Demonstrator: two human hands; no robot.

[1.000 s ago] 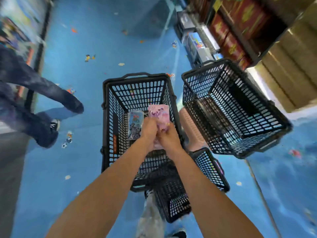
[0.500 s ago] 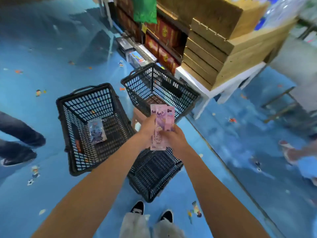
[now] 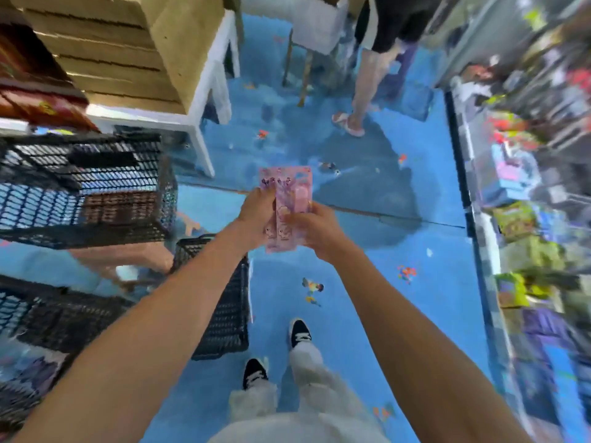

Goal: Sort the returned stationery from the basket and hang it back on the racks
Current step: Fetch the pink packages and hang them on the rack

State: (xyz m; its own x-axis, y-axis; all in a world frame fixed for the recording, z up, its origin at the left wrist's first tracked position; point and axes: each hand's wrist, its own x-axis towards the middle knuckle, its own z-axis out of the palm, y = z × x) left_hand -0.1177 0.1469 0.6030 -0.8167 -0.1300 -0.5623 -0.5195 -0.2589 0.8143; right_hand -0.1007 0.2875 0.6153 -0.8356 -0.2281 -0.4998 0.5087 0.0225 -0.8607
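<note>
Now: two flat pink carded stationery packs (image 3: 285,206), overlapped, held upright out in front of me above the blue floor (image 3: 367,298). My left hand (image 3: 256,215) pinches their left edge and my right hand (image 3: 315,230) curls round the right edge, so both are clamped on the packs. Black plastic mesh baskets (image 3: 224,314) lie to my left, apart from the packs. Blurred product racks (image 3: 527,193) line the right. Risks, as I judge them: the loosely fanned packs could slide apart; I can't make out hang holes, so mis-hooking is possible; a bystander in sandals (image 3: 351,123) stands ahead.
</note>
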